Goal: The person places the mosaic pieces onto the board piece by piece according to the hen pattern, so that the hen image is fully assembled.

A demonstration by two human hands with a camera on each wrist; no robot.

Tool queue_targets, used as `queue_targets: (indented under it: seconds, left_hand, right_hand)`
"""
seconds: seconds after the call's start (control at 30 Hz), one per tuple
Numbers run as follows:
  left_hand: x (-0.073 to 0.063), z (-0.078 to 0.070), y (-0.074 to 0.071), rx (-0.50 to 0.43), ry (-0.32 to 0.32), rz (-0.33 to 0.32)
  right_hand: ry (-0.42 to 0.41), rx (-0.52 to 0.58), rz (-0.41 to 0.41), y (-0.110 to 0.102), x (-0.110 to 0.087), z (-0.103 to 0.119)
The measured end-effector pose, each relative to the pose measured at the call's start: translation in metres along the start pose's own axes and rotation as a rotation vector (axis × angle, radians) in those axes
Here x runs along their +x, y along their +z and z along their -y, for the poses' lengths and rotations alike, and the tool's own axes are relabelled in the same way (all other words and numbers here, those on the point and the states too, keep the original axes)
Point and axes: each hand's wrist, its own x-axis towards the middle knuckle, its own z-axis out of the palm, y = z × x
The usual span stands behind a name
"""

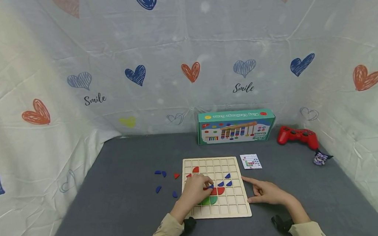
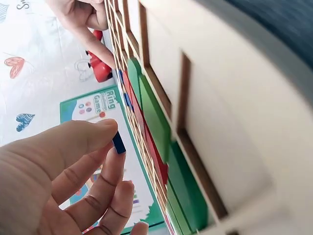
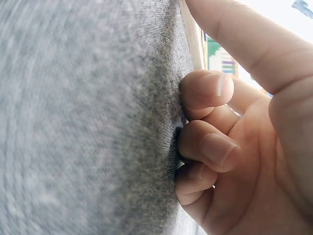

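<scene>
Between thumb and fingertip, my left hand (image 1: 194,189) pinches a small blue piece (image 2: 119,143) over the wooden grid board (image 1: 233,211). Close by on the board lie red pieces (image 1: 220,190), with green pieces (image 1: 213,199) just nearer to me. A few blue pieces (image 1: 227,175) sit in cells right of the left hand. My right hand (image 1: 269,193) rests at the board's right edge, index finger stretched out and thumb at the rim. Its other fingers curl loosely over the cloth in the right wrist view. Part of the board is hidden under the left hand.
Left of the board lie several loose blue pieces (image 1: 158,189) and a red piece (image 1: 176,175). A printed pattern card (image 1: 251,161) is beyond the right hand. Along the back stand a green game box (image 1: 236,127) and a red game controller (image 1: 297,136), with a small purple figure (image 1: 320,158) beside it.
</scene>
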Motion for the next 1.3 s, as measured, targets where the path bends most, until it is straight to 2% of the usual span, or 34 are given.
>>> queue_targets:
  seconds: [0.47,0.63,0.93,1.3]
  left_hand:
    - [0.011,-0.020,0.015,-0.026,0.014,0.003]
    - [0.014,-0.026,0.024,0.002,0.022,-0.003]
    - [0.021,-0.039,0.033,0.002,-0.003,0.021]
    - [0.026,-0.046,0.042,-0.020,-0.022,0.041]
  right_hand:
    - [0.008,0.012,-0.004,0.001,0.000,-0.001]
    - [-0.002,0.019,-0.004,0.001,0.000,-0.002]
    - [-0.018,0.022,-0.005,0.000,-0.001,-0.001]
    - [-0.016,0.018,-0.010,0.001,0.000,-0.002]
